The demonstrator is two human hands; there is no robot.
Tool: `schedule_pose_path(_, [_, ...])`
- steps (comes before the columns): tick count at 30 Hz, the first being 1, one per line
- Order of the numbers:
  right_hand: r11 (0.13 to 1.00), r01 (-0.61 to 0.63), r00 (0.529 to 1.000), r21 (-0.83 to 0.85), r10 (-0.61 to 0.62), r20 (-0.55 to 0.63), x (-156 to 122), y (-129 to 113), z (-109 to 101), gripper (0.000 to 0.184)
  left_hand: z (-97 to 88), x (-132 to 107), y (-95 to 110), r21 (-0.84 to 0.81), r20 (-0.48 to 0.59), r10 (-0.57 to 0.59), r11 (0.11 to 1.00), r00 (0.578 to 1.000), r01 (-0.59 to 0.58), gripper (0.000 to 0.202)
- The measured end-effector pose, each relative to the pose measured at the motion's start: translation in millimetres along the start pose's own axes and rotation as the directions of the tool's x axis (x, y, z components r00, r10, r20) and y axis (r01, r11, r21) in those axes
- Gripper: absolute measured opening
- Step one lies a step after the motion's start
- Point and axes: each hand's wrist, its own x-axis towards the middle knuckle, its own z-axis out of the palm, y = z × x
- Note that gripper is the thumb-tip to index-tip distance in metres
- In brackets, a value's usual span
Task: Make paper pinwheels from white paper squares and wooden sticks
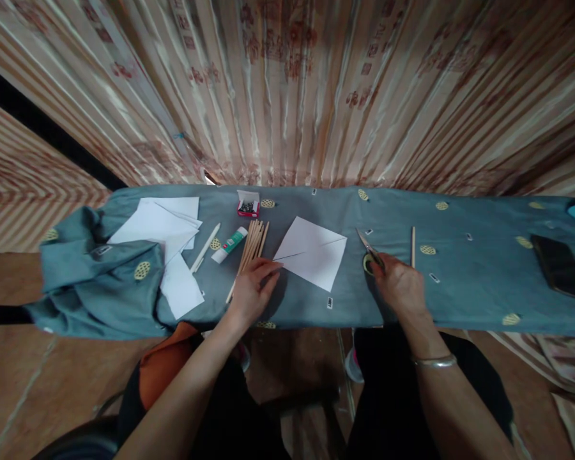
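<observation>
A white square of paper (pixel 311 255) lies turned on its corner in the middle of the cloth-covered table. Dark slits or lines run inward from its left and right corners. My left hand (pixel 253 289) pinches the paper's left corner. Scissors (pixel 368 246) with greenish handles are in my right hand (pixel 398 281), to the right of the paper and apart from it. Their blades point up and away, and my fingers cover part of the handles. Just left of the paper lies a bundle of thin wooden sticks (pixel 255 241), partly behind my left hand.
A glue stick (pixel 230 245), a white pen (pixel 205 248) and a small open red box (pixel 248 204) with dark bits lie left. White paper sheets (pixel 158 220) are farther left, near bunched cloth (pixel 100 275). Rightward are a single stick (pixel 413 246) and a dark phone (pixel 561 265).
</observation>
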Motion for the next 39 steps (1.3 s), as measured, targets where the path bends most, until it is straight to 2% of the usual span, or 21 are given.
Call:
schedule_pose_path(5, [0.999, 0.027, 0.999, 0.021, -0.027, -0.025, 2, -1, -3, 0.034, 9.7, -11, 3, 0.094, 0.112, 0.099, 0.99, 0.989, -0.11, 0.022])
schedule_pose_path(10, [0.952, 0.207, 0.974, 0.227, -0.178, -0.14, 3, -12, 4, 0.036, 5.0, -13, 1, 0.131, 0.085, 0.112, 0.984, 0.99, -0.123, 0.02])
schedule_pose_path(14, [0.899, 0.324, 0.939, 0.295, -0.268, -0.216, 2, -27, 11, 0.037, -13.0, -9, -8, 0.134, 0.001, 0.057, 0.989, 0.998, -0.057, 0.02])
schedule_pose_path(17, [0.874, 0.355, 0.928, 0.331, -0.286, -0.239, 2, -37, 11, 0.037, -33.5, -4, -21, 0.175, -0.159, 0.023, 0.985, 0.987, 0.006, 0.022])
schedule_pose_path(19, [0.859, 0.365, 0.924, 0.358, -0.289, -0.25, 3, -42, 11, 0.037, -46.5, -1, -31, 0.248, -0.273, 0.015, 0.967, 0.962, 0.055, 0.034])
schedule_pose_path(20, [0.854, 0.367, 0.924, 0.37, -0.288, -0.252, 3, -44, 10, 0.037, -51.6, 1, -36, 0.29, -0.296, 0.011, 0.954, 0.955, 0.079, 0.041])
schedule_pose_path(23, [0.844, 0.364, 0.926, 0.395, -0.283, -0.248, 2, -48, 9, 0.037, -59.5, 6, -50, 0.427, -0.264, -0.006, 0.896, 0.965, 0.123, 0.047])
schedule_pose_path(27, [0.831, 0.37, 0.924, 0.415, -0.282, -0.258, 1, -49, 10, 0.037, -59.2, 9, -62, 0.563, -0.202, -0.02, 0.816, 0.979, 0.133, 0.038])
schedule_pose_path(30, [0.823, 0.368, 0.925, 0.431, -0.28, -0.256, 1, -48, 11, 0.036, -61.7, 11, -67, 0.598, -0.197, -0.02, 0.79, 0.98, 0.136, 0.032])
schedule_pose_path(33, [0.816, 0.337, 0.937, 0.47, -0.244, -0.249, 1, -48, 8, 0.035, -67.5, 13, -65, 0.556, -0.245, -0.024, 0.816, 0.969, 0.16, 0.03])
schedule_pose_path(36, [0.757, 0.259, 0.963, 0.6, -0.158, -0.216, -4, -52, -2, 0.033, -65.6, 14, -45, 0.415, -0.323, 0.009, 0.9, 0.946, 0.133, 0.03])
schedule_pose_path(38, [0.645, 0.143, 0.99, 0.751, -0.089, -0.111, -10, -60, -10, 0.031, -54.3, 11, -22, 0.248, -0.3, 0.015, 0.967, 0.954, 0.063, 0.03])
schedule_pose_path(39, [0.55, 0.056, 0.997, 0.833, -0.077, -0.017, -13, -65, -15, 0.031, -45.8, 9, -10, 0.147, -0.266, 0.002, 0.988, 0.964, 0.038, 0.03])
